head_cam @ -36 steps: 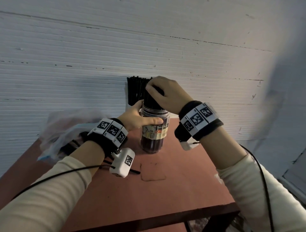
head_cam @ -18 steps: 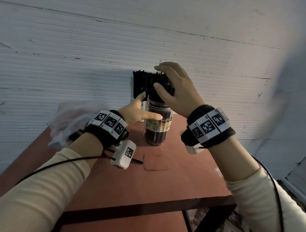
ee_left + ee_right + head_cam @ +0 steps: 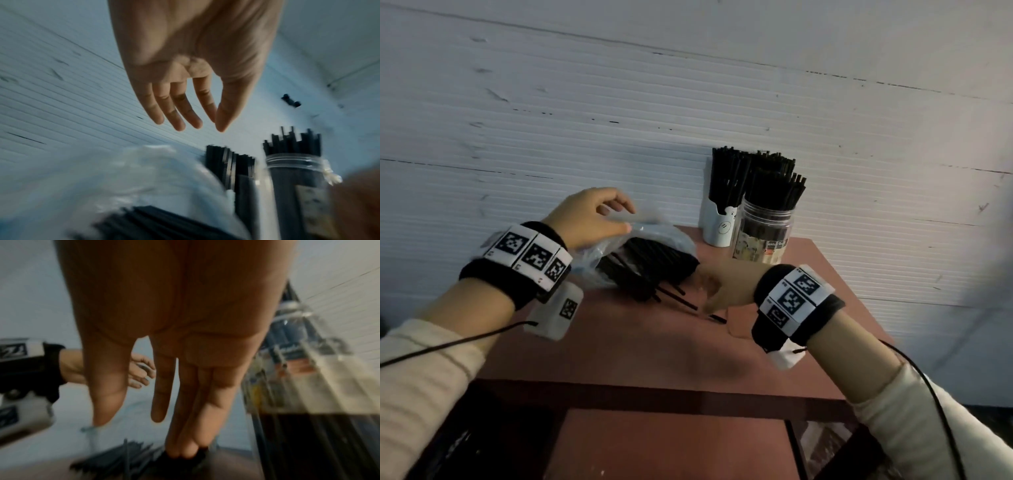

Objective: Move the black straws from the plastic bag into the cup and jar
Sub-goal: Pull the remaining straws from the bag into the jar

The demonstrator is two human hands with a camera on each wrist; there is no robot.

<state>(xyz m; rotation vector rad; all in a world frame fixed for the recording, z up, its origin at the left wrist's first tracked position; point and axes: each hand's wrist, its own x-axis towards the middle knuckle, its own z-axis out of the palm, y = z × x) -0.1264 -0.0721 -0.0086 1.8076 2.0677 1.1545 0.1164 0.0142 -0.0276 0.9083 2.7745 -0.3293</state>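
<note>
My right fingers (image 3: pixel 183 426) are stretched out almost straight, and their tips touch the ends of the straws (image 3: pixel 650 270) that stick out of the bag (image 3: pixel 654 233); I cannot tell if they already pinch any. My left hand (image 3: pixel 589 217) is above the bag with the fingers loosely spread; in the head view the thumb and the fingertips seem to touch the plastic, but in the left wrist view the fingers (image 3: pixel 179 110) hold nothing. The right hand (image 3: pixel 726 286) is low, at the mouth of the bag.

The bag lies on a reddish-brown table (image 3: pixel 654 353), which stands against a white ribbed wall (image 3: pixel 585 120). Some straws lie loose on the table in front of the bag.

Half a second ago both hands were at the jar (image 3: pixel 765 229), the left on its side and the right on top of its straws. Now both have left it and have gone to the bag.

The jar and the cup (image 3: pixel 719 222) stand at the far edge near the wall, close together, both full of upright straws. The right wrist partly hides the table near the jar.
</note>
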